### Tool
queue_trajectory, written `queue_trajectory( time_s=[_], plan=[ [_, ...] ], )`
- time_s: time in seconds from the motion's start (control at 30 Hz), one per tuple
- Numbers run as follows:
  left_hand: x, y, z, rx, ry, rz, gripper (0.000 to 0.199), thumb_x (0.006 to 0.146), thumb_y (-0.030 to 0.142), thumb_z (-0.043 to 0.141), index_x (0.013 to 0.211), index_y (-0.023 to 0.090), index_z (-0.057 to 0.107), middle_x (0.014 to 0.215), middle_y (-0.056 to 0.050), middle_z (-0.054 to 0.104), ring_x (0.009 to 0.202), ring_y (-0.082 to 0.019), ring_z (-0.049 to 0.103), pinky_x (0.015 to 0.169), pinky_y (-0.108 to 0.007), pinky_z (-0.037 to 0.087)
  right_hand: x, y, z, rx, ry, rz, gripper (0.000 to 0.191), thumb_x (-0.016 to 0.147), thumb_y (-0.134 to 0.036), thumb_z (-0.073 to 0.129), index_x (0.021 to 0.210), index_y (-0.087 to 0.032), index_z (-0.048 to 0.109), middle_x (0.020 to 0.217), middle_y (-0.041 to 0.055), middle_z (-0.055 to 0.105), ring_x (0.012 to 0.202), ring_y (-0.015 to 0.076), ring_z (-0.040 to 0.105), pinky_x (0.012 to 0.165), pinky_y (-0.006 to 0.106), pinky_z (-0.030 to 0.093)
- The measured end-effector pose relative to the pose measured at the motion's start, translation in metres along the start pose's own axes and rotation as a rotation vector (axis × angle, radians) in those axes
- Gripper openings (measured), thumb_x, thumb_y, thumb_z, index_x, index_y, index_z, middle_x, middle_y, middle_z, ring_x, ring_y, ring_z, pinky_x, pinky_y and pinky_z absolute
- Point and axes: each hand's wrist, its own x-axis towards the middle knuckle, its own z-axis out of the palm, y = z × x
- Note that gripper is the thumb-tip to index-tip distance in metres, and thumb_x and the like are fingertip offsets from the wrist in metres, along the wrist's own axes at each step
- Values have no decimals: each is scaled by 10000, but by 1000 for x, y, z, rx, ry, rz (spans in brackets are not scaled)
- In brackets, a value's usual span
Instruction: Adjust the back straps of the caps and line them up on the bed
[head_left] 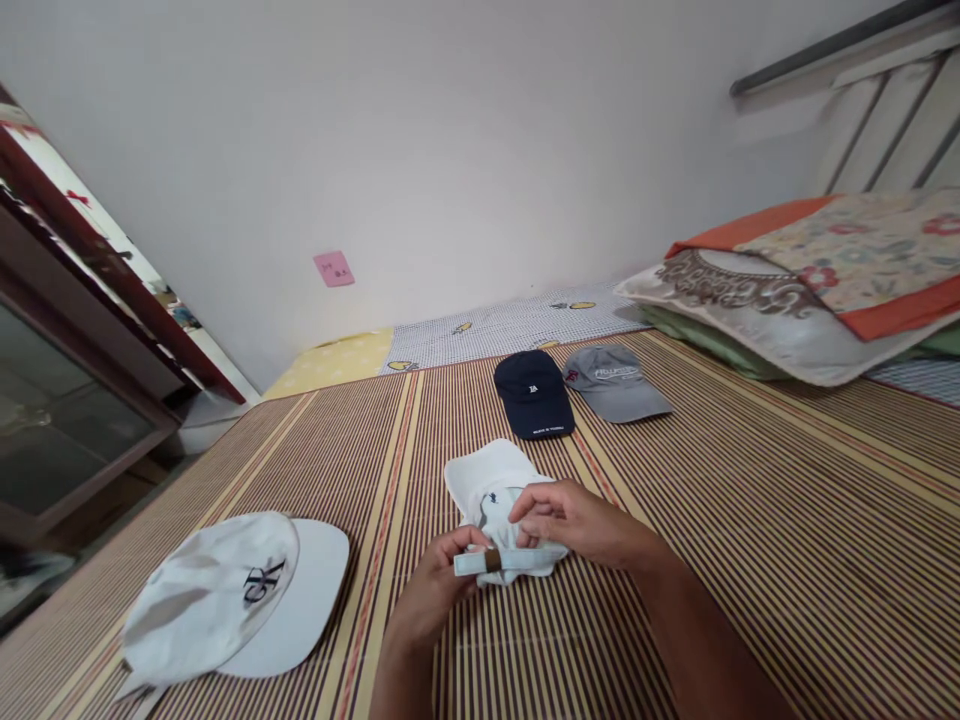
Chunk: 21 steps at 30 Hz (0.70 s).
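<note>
A white cap (pixel 491 466) lies on the striped mat, brim pointing away from me and its soft crown crumpled. Its pale back strap (pixel 517 560), with a brown band round it, faces me. My left hand (pixel 435 580) pinches the strap's left end between thumb and fingers. Curled over the crown and the strap's right part is my right hand (pixel 574 520); its fingers are bent against the cap, and its lower fingertips are partly hidden. To the left sits another white cap (pixel 217 590) with dark "CK" lettering, its brim toward the right.
Beyond my hands a navy cap (pixel 529 395) rests beside a grey cap (pixel 619 385). Pillows with a floral, orange-edged cover (pixel 870 255) are stacked at the right. The striped mat (pixel 675 520) reaches a patterned sheet along the wall. A glass-fronted cabinet (pixel 67 410) stands at the left.
</note>
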Motion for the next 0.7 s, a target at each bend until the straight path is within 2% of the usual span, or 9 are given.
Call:
queue_trajectory(
  time_s=[0.17, 0.27, 0.37, 0.53, 0.7],
  plan=[
    [3, -6, -3, -32, 23, -5, 381, 797, 499, 779, 751, 176, 582, 625, 51, 467, 555, -89, 244, 531, -264, 139, -14, -10, -18, -247, 80, -29, 205, 834, -309, 699, 961, -175, 790, 975, 80, 797, 932, 240, 722, 818, 337, 518],
    [3, -7, -4, -29, 35, -4, 360, 785, 471, 789, 747, 176, 588, 605, 60, 453, 540, -83, 231, 523, -266, 129, -14, -9, -15, -225, 40, 20, 245, 763, -250, 735, 988, -178, 802, 996, 71, 802, 957, 247, 727, 845, 339, 524],
    [3, -5, -4, -13, 32, -1, 361, 772, 477, 793, 746, 171, 603, 599, 60, 454, 540, -82, 237, 524, -263, 132, -7, -3, -5, -157, -31, 49, 254, 725, -202, 730, 964, -174, 809, 932, 56, 801, 900, 225, 725, 803, 311, 520],
    [3, -1, -1, 9, 33, -35, 410, 748, 532, 805, 751, 179, 597, 573, 75, 419, 522, -81, 212, 513, -268, 115, 3, 7, 5, -95, -96, 16, 126, 758, -193, 682, 837, -169, 777, 719, -3, 715, 663, 134, 625, 614, 234, 434],
    [2, 0, -1, 69, 20, -38, 440, 797, 580, 757, 753, 173, 594, 641, 44, 478, 581, -98, 278, 549, -262, 184, 2, 3, 10, -27, -112, 34, 84, 799, -217, 648, 816, -163, 710, 654, -16, 681, 591, 133, 655, 601, 236, 467]
  ],
)
